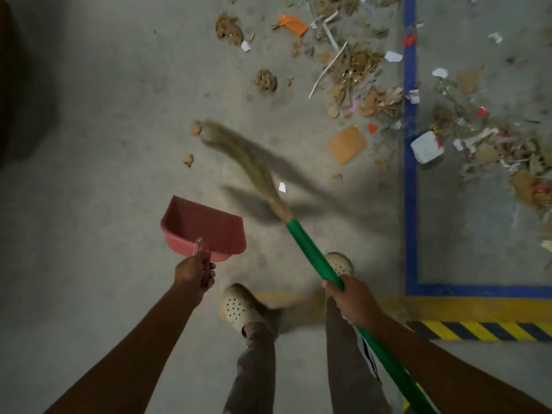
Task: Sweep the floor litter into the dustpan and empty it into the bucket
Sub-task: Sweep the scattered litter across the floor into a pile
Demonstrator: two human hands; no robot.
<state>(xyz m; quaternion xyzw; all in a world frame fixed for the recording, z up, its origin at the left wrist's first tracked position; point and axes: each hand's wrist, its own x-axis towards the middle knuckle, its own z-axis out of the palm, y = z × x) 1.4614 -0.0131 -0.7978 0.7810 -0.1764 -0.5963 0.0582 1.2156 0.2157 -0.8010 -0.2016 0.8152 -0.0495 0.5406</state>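
1. The left hand [194,273] is closed around the short handle of a pink dustpan [203,227], with the fingers wrapped round the grip. The pan's open mouth points away from the person, toward the upper left.
2. The inside of the dustpan shows only bare pink plastic. Whether its front lip touches the concrete floor [104,144] cannot be told.
3. The right hand [350,300] grips the green shaft of a broom [310,249] in a full fist. The shaft runs on past the hand toward the lower right.
4. The straw bristles [239,153] are blurred and curve to the upper left. Their tip lies just beside a small brown clump [195,127]. A second brown clump [188,160] lies near it, and both are well apart from the dustpan.
5. A white paper scrap [282,187] lies just right of the bristles, close to where they join the shaft.
6. The main litter pile [355,70], made up of dry leaves, sticks and paper bits, lies ahead to the upper right. An orange scrap [294,24] lies at its far end and a flat brown cardboard piece [347,144] at its near end.
7. A blue tape line [409,189] marks off an area on the right where more litter lies. Among it sits a white plastic tub [427,147], tipped over; its contents cannot be made out.
8. Two feet in cream clogs [239,309] stand between the arms, and a yellow-and-black striped strip [478,330] lies at the lower right.
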